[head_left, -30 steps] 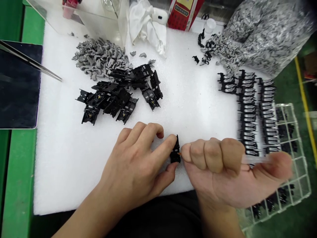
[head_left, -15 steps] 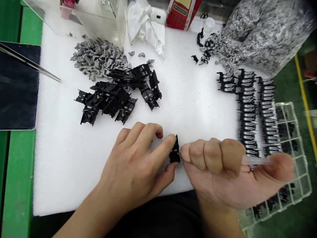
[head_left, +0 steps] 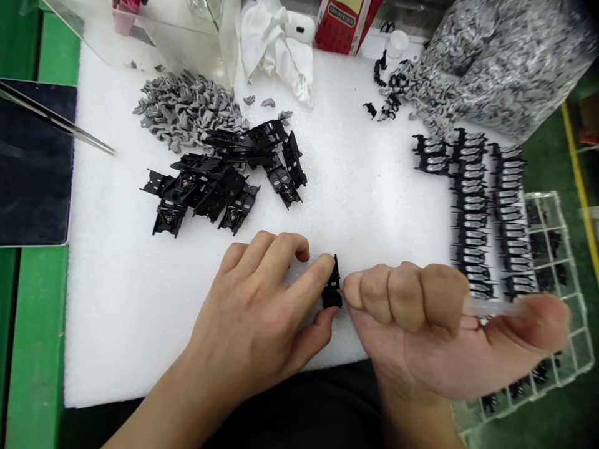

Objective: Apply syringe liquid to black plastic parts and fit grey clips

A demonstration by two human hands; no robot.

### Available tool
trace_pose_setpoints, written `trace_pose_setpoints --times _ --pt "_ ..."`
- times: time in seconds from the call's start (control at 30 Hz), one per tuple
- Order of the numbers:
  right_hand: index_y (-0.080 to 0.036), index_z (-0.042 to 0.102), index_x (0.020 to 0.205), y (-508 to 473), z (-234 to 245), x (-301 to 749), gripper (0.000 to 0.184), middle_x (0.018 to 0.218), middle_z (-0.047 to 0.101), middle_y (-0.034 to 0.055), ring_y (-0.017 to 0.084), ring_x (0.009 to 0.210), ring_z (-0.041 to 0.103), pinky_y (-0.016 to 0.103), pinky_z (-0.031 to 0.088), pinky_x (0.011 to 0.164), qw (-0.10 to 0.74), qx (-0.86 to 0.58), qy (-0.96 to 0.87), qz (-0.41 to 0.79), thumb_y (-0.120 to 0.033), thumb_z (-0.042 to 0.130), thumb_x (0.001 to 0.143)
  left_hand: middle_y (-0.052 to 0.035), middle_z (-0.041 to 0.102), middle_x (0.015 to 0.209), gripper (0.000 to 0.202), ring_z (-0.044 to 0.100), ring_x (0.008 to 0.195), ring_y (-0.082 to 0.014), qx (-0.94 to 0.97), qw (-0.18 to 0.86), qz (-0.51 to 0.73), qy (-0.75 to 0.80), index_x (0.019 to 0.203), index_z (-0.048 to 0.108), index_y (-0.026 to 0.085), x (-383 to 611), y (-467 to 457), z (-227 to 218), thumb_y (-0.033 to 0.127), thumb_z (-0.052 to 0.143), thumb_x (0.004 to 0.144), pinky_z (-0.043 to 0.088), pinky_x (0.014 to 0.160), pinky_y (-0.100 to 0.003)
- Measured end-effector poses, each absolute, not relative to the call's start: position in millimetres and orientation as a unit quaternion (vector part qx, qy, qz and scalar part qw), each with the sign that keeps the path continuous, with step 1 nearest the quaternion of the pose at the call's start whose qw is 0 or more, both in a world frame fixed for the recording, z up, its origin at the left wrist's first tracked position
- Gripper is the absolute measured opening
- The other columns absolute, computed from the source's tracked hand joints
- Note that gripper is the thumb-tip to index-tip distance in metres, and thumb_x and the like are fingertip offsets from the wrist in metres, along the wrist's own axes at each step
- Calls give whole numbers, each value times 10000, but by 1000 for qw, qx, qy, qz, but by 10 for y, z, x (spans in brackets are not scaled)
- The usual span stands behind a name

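Note:
My left hand (head_left: pixel 262 305) pinches a small black plastic part (head_left: pixel 333 293) between index finger and thumb, with the part on the white foam sheet. My other fingers are loosely curled. My right hand (head_left: pixel 421 312) is wrapped round what looks like a syringe (head_left: pixel 491 307). Its thin orange tip (head_left: pixel 341 291) meets the right edge of the black part; the fingers cover the barrel. A translucent rod shows between the fist and the thumb, which rests on the rod's end. Ahead of my left hand is a pile of black plastic parts (head_left: pixel 210 187).
Grey small pieces (head_left: pixel 182 112) are heaped behind the black pile. Tweezers (head_left: pixel 88 137) jut in over a dark tablet (head_left: pixel 32 181) at left. Rows of black-and-grey assemblies (head_left: pixel 472 218) stand at right, beside a clear compartment tray (head_left: pixel 571 274). Behind are a plastic bag (head_left: pixel 505 68) and a red box (head_left: pixel 344 25).
My right hand has shifted slightly right and its thumb sits a little farther out. The orange tip stays at the part's edge. My left hand is almost unmoved.

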State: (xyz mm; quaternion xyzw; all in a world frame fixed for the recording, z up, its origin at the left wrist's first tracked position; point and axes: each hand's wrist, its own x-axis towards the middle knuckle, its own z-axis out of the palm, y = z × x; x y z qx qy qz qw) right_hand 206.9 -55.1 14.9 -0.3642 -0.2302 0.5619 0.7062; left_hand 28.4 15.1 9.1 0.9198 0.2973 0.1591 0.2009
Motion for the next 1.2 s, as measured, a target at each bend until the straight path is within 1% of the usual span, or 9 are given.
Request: trace_pose_setpoints --times 0.03,0.13,0.27,0.4,0.57,0.63,0.73,0.97,1.2 --pt "-224 207 565 -552 155 2064 669 469 227 -74 96 444 192 354 292 506 705 -372 -223 561 -619 526 1000 -115 650 1188 362 555 948 -269 920 200 159 298 1276 669 205 285 150 92 400 619 974 361 756 -422" --pt "-225 219 558 -549 172 2050 688 462 203 -79 95 425 190 351 285 497 702 -365 -239 562 -639 610 944 -113 651 1179 365 554 939 -270 920 196 159 299 1277 671 200 294 147 89 389 622 968 358 748 -422" --pt "-223 226 557 -542 196 2036 693 465 214 -80 96 439 181 349 291 506 702 -388 -215 558 -630 580 993 -117 651 1178 373 556 937 -273 920 192 161 300 1279 670 192 304 144 84 388 618 966 361 750 -426" --pt "-221 250 561 -541 230 2023 708 475 223 -79 100 456 199 347 300 518 698 -389 -216 561 -663 622 971 -113 654 1177 375 552 934 -271 920 193 163 300 1280 671 200 302 139 90 397 617 965 360 748 -421" --pt "-220 335 557 -582 250 2012 715 520 336 -40 134 518 329 368 336 579 648 -422 -239 587 -778 582 930 -105 654 1146 365 550 922 -268 917 196 170 303 1271 695 190 309 145 92 366 641 955 349 744 -422" --pt "-222 303 559 -609 230 2016 718 509 309 -51 124 493 294 369 333 567 672 -407 -244 569 -761 589 939 -106 652 1152 376 551 927 -272 917 197 169 304 1270 702 186 313 148 86 377 654 950 350 750 -426" --pt "-222 231 572 -632 187 2020 724 492 236 -75 107 467 201 363 331 550 720 -382 -232 530 -679 644 953 -114 651 1158 405 550 925 -278 916 200 171 301 1269 710 176 313 145 79 417 661 948 351 751 -429" --pt "-219 207 554 -599 190 1986 741 477 247 -77 98 455 221 362 349 537 723 -394 -225 521 -645 660 958 -111 651 1148 378 549 916 -272 915 201 172 305 1247 719 182 302 126 88 420 644 963 341 744 -424" --pt "-212 225 549 -587 195 1990 743 467 251 -75 97 450 238 355 355 530 714 -403 -242 519 -669 644 958 -103 650 1155 386 554 932 -269 915 195 171 308 1260 708 188 306 130 82 423 643 961 339 752 -419"
